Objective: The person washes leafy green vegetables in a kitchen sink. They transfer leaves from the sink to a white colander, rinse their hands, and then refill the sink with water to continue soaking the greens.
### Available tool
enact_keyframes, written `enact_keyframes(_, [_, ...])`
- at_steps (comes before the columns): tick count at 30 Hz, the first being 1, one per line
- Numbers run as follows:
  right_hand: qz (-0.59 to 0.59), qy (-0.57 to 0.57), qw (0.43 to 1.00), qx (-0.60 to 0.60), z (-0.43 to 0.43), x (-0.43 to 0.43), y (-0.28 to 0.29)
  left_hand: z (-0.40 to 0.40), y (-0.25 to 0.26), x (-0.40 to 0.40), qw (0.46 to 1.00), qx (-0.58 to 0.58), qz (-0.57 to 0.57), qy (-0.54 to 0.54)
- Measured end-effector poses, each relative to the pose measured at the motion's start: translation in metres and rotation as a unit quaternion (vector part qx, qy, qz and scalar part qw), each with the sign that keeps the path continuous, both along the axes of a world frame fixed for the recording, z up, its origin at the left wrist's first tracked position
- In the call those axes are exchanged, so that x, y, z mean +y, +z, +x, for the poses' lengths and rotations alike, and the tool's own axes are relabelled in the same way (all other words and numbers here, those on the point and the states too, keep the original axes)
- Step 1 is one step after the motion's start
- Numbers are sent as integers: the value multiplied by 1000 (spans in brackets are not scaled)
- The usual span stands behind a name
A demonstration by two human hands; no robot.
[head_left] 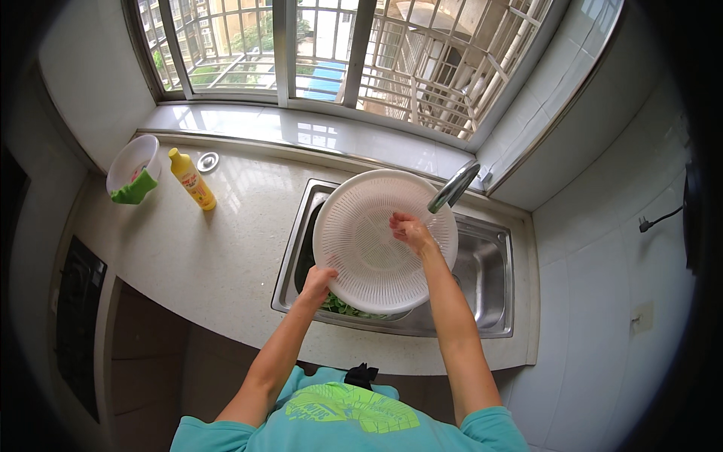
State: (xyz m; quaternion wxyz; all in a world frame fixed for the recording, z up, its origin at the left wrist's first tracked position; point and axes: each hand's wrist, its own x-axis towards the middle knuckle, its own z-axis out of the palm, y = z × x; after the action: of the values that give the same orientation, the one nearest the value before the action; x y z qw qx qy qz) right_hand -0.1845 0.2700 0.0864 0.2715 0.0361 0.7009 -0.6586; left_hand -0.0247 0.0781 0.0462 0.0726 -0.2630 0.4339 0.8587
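A large round white plastic colander (373, 237) is tilted above the stainless steel double sink (486, 271). My left hand (320, 284) grips its rim at the lower left. Inside its bowl, below the spout of the chrome faucet (454, 185), my right hand (411, 230) has its fingers slightly bent and holds nothing that I can see. Whether those fingertips touch the colander I cannot tell. Green leafy vegetables (344, 306) show in the left basin under the colander's near edge. The colander hides most of that basin.
On the counter (237, 260) to the left stands a yellow bottle (192, 179) bearing writing. Behind it are a sink strainer (208, 162) and a white plastic basin (133, 161) with a green cloth (135, 187) over its rim. A black cooktop (82, 322) lies at far left.
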Motion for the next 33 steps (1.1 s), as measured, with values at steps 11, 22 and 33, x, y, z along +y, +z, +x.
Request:
enact_keyframes(11, [2,22,991,-131,5,-10,5,-3,-19,-4,994,2,110,29])
enact_keyframes(22, [-55,200,942,-265,30,-11,1,-23,-34,25,974,64,212,46])
enact_keyframes(33, [-97,148,945,-275,25,-5,-19,-19,-17,12,979,97,131,121])
